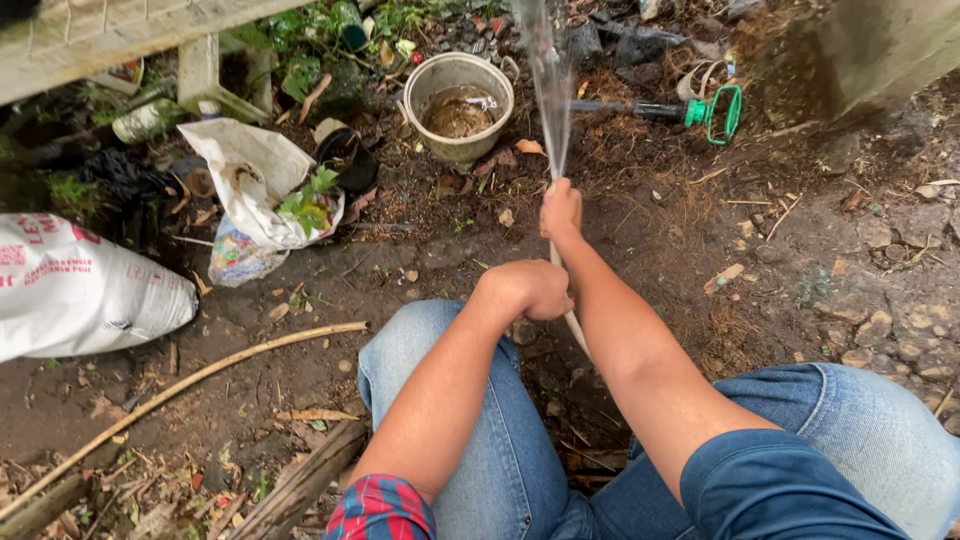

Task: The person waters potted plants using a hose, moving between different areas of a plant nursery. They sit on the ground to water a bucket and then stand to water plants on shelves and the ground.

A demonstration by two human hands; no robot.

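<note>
I squat over bare soil, both knees in blue jeans. My right hand [561, 208] is stretched forward and closed around a long, thin pale strip [548, 90]. Above that hand the strip rises toward the top of the view and looks blurred. My left hand [528, 288] is a fist nearer to my body, closed on the lower part of the same strip, which runs on down between my knees [577, 333]. The two hands are a short way apart along the strip.
A metal bucket [458, 96] with muddy water stands ahead. A green-handled tool [716, 110] lies to its right. At left are a white plastic bag with a small plant [262, 190], a large white sack [80, 290] and a long cane [200, 375].
</note>
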